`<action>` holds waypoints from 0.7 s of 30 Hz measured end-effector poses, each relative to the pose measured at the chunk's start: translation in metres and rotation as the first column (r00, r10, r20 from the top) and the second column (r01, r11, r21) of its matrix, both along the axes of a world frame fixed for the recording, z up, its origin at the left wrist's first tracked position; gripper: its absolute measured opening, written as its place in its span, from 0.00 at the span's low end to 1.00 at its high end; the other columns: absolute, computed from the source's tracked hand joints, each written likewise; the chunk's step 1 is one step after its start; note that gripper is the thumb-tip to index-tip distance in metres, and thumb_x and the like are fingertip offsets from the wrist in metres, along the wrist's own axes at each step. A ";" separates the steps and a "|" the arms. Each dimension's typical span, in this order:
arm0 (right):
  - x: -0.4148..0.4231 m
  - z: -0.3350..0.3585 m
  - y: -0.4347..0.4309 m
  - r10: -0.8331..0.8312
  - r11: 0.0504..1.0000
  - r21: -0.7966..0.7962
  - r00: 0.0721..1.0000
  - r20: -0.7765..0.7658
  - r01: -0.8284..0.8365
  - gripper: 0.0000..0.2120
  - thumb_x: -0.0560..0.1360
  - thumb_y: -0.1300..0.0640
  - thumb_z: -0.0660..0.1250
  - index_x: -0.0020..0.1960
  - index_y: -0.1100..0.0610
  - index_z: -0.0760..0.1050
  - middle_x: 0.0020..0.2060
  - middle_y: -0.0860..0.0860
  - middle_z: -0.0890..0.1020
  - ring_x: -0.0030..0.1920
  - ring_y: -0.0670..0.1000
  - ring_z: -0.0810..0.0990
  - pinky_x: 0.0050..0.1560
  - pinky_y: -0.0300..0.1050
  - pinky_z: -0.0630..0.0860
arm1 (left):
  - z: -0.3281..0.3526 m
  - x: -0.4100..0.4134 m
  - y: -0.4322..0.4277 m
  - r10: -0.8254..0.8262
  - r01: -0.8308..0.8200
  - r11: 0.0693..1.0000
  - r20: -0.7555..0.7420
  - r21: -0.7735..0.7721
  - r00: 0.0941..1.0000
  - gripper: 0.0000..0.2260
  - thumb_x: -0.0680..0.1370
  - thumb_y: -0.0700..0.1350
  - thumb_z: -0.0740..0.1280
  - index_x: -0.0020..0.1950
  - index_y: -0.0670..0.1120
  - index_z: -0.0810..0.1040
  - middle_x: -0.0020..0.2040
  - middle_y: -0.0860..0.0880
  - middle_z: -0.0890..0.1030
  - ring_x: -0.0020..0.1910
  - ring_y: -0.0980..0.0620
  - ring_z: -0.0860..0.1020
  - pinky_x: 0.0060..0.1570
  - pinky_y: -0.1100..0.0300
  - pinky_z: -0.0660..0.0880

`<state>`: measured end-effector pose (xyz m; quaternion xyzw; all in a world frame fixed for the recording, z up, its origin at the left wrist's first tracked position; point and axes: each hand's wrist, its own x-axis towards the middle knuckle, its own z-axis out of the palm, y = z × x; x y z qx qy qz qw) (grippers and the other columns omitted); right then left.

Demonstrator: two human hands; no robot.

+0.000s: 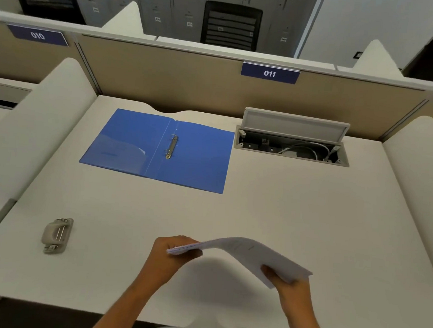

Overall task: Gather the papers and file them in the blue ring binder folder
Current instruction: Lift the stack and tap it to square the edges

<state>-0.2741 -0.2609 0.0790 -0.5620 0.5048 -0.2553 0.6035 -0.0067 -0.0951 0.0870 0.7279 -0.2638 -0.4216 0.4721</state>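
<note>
A stack of white papers [240, 250] is held above the desk near its front edge, bowed upward in the middle. My left hand [170, 255] grips the stack's left end. My right hand [286, 284] pinches its right corner, thumb on top. The blue ring binder folder [197, 160] lies open flat at the back of the desk, left of centre, its metal rings [171, 146] showing along the spine. Both hands are well in front of the folder.
A grey hole punch [57, 234] sits on the white desk [309, 208] at the front left. An open cable tray with a raised lid [292, 141] is set into the desk at the back right. Beige partitions close off the back and sides.
</note>
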 end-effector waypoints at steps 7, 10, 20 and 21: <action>0.012 -0.007 0.003 -0.103 0.995 0.007 0.992 0.074 0.103 0.16 0.74 0.67 0.79 0.51 0.48 0.83 0.38 0.36 0.89 0.41 0.36 0.86 0.38 0.29 0.80 | -0.023 -0.012 -0.021 0.196 -0.198 0.979 0.040 0.055 0.980 0.29 0.74 0.36 0.77 0.28 0.72 0.81 0.40 0.47 0.86 0.40 0.60 0.84 0.37 0.76 0.74; 0.012 -0.014 0.009 -0.109 0.994 0.017 0.992 0.059 0.108 0.16 0.74 0.68 0.79 0.51 0.47 0.83 0.39 0.35 0.89 0.44 0.39 0.88 0.40 0.30 0.81 | -0.027 -0.018 -0.018 0.135 -0.136 0.990 0.038 0.037 0.990 0.12 0.78 0.37 0.75 0.53 0.55 0.87 0.41 0.59 0.87 0.47 0.61 0.84 0.43 0.77 0.75; 0.005 -0.032 0.023 -0.168 0.986 0.017 0.986 -0.002 0.168 0.16 0.75 0.66 0.79 0.57 0.50 0.84 0.46 0.44 0.91 0.50 0.46 0.88 0.46 0.34 0.83 | -0.031 -0.020 -0.011 0.186 -0.187 0.982 0.133 -0.006 0.974 0.15 0.74 0.41 0.79 0.44 0.64 0.86 0.40 0.59 0.87 0.39 0.57 0.85 0.40 0.64 0.80; 0.005 -0.033 0.023 -0.176 0.984 0.019 0.984 -0.008 0.177 0.16 0.75 0.66 0.79 0.58 0.52 0.84 0.47 0.46 0.91 0.51 0.47 0.88 0.46 0.34 0.84 | -0.029 -0.022 -0.012 0.202 -0.203 0.979 0.140 -0.009 0.969 0.15 0.74 0.41 0.80 0.44 0.64 0.87 0.41 0.59 0.87 0.41 0.56 0.85 0.41 0.63 0.80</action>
